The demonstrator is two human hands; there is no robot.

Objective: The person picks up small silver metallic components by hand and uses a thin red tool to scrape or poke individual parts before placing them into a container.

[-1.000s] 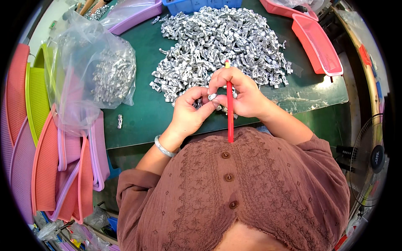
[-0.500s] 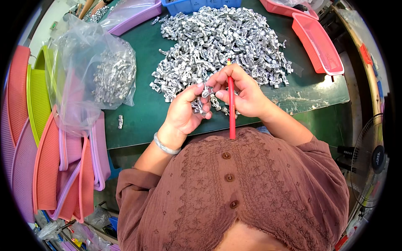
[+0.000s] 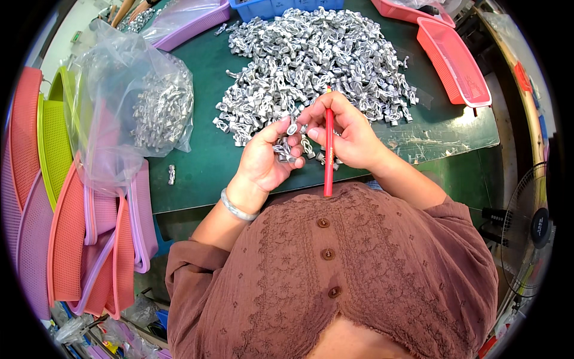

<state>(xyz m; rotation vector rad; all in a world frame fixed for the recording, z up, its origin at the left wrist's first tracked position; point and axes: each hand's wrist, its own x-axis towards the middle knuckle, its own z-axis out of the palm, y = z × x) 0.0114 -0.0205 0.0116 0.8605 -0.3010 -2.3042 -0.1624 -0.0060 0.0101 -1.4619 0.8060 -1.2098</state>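
Observation:
My left hand [image 3: 263,157] is closed round several small silvery metal parts [image 3: 283,149], each with a loop at one end. Between its thumb and fingertips it pinches one such part [image 3: 292,129], turned so a round end shows. My right hand [image 3: 347,133] grips a red pencil [image 3: 329,152], which stands nearly upright in the picture with its lower end toward my shirt. The right fingertips are close to the pinched part; whether they touch it I cannot tell. Just beyond both hands lies a large heap of the same metal parts [image 3: 317,60] on the green table [image 3: 200,185].
A clear plastic bag [image 3: 107,137] holding more parts sits on the left, near one loose part [image 3: 171,175]. Stacked pink, purple and green baskets [image 3: 66,239] stand at the left. A pink basket [image 3: 445,66] is at the right, a blue bin [image 3: 287,7] at the back. A fan [image 3: 532,230] stands right.
The part pinched in my left fingertips has turned, so its round end now shows more. The pencil's lower end has shifted slightly left. Both hands stay in nearly the same place.

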